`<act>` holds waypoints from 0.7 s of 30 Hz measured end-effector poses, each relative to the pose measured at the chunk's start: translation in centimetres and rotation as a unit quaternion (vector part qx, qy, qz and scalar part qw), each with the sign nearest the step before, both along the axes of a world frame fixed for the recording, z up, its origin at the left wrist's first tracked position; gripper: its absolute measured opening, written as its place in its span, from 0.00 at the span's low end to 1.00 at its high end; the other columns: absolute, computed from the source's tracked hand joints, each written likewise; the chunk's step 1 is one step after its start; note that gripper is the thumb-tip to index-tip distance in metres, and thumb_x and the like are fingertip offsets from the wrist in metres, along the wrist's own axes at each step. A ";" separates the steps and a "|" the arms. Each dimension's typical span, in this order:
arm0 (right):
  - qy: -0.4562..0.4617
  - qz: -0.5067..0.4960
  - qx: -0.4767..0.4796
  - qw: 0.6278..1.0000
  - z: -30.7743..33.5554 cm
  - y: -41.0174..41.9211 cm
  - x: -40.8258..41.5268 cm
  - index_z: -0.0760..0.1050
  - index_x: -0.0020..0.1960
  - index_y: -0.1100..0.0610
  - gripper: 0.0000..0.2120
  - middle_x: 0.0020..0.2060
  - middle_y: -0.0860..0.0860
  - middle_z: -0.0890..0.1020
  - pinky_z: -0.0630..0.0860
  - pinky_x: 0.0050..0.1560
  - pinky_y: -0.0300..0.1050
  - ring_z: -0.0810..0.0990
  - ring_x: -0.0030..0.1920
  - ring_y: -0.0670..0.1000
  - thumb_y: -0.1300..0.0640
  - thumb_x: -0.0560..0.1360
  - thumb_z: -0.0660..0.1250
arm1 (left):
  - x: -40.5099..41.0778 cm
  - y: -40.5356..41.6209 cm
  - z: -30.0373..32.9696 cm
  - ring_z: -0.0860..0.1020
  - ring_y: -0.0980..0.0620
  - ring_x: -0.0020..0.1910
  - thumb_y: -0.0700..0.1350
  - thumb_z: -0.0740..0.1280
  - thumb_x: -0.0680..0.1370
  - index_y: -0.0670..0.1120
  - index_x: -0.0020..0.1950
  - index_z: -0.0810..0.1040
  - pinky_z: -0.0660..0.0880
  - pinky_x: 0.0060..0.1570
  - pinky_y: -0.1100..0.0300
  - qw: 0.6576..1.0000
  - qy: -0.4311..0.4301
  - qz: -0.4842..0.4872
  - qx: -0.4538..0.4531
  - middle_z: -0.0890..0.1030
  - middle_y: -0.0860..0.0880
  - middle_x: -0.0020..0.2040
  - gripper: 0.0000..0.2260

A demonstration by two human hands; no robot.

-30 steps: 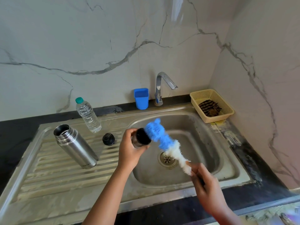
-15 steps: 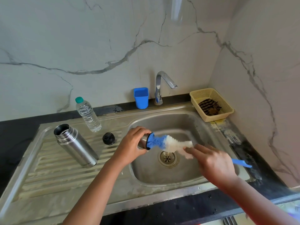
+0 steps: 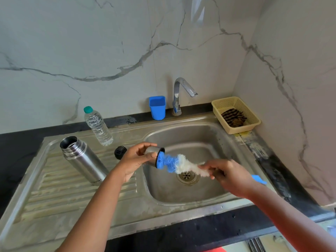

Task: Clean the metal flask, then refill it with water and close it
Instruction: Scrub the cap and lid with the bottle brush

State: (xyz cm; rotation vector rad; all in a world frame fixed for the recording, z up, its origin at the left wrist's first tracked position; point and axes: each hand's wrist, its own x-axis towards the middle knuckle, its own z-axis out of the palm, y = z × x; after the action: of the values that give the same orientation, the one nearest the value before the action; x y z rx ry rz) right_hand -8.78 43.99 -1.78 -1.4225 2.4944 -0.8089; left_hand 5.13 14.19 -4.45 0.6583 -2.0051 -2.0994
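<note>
1. The right hand (image 3: 230, 176) held the bottle brush (image 3: 179, 163) by its white bristles. A second earlier the brush pointed up beside the cup; now it lay flat, lower over the sink (image 3: 200, 200).
2. The left hand (image 3: 135, 159) gripped the flask cup (image 3: 153, 155), tipped sideways. The blue tip had gone into the cup's mouth, so the cup was being scrubbed.
3. The metal flask (image 3: 82, 158) stood open on the draining board, untouched, its black stopper (image 3: 120, 152) beside it.
4. The water bottle (image 3: 98, 126) waited behind. Refilling probably came later.
</note>
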 end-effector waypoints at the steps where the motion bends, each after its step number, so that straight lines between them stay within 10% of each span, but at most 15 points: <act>1: 0.120 -0.006 0.003 0.993 0.2 -0.2 0.0 0.82 0.53 0.42 0.24 0.37 0.40 0.81 0.71 0.30 0.39 0.81 0.36 0.46 0.70 0.69 0.69 | -0.1 0.4 -0.2 0.81 0.42 0.50 0.60 0.82 0.59 0.46 0.56 0.83 0.80 0.48 0.49 0.999 -0.021 0.019 0.014 0.85 0.41 0.51 0.30; 5: 0.456 0.039 -0.064 0.887 1.3 -0.7 0.8 0.82 0.55 0.51 0.16 0.37 0.49 0.79 0.67 0.28 0.45 0.75 0.32 0.53 0.67 0.75 0.64 | -0.6 2.4 -0.6 0.80 0.49 0.37 0.62 0.73 0.65 0.43 0.52 0.81 0.77 0.33 0.59 0.982 -0.138 0.067 0.107 0.84 0.45 0.38 0.25; 8: 0.469 0.029 -0.046 0.882 0.1 -0.9 1.7 0.82 0.55 0.51 0.16 0.38 0.48 0.79 0.68 0.28 0.46 0.74 0.31 0.53 0.67 0.73 0.66 | -0.5 2.7 -0.8 0.81 0.51 0.36 0.63 0.72 0.67 0.44 0.52 0.81 0.79 0.34 0.59 0.977 -0.170 0.071 0.104 0.84 0.44 0.38 0.25; 12: 0.036 -0.084 0.063 0.994 -1.2 -1.5 2.0 0.80 0.54 0.41 0.22 0.35 0.41 0.80 0.75 0.34 0.45 0.79 0.36 0.47 0.67 0.70 0.69 | -0.2 1.9 -0.4 0.84 0.49 0.43 0.52 0.75 0.68 0.46 0.56 0.83 0.81 0.41 0.56 0.987 -0.080 0.090 0.105 0.85 0.42 0.50 0.19; 15: -0.378 -0.038 0.008 0.925 -1.2 -0.5 0.9 0.79 0.57 0.52 0.14 0.33 0.51 0.79 0.67 0.32 0.39 0.70 0.30 0.45 0.66 0.79 0.64 | 0.3 1.4 -0.4 0.84 0.44 0.53 0.43 0.75 0.70 0.44 0.63 0.80 0.82 0.48 0.53 0.989 -0.016 0.058 0.137 0.84 0.43 0.56 0.20; 21: -0.600 -0.041 -0.090 0.794 -2.2 -0.1 2.6 0.74 0.60 0.63 0.18 0.34 0.52 0.73 0.53 0.24 0.35 0.57 0.27 0.46 0.59 0.72 0.68 | 0.1 1.9 -0.7 0.83 0.48 0.50 0.47 0.73 0.71 0.43 0.62 0.79 0.81 0.46 0.56 0.985 0.020 0.088 0.148 0.84 0.43 0.55 0.20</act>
State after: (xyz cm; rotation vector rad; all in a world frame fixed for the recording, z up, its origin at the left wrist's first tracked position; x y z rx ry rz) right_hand -6.19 43.87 -4.00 -0.4532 1.4693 -1.3926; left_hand 5.20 16.08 -5.19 0.7998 -1.5623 -2.3005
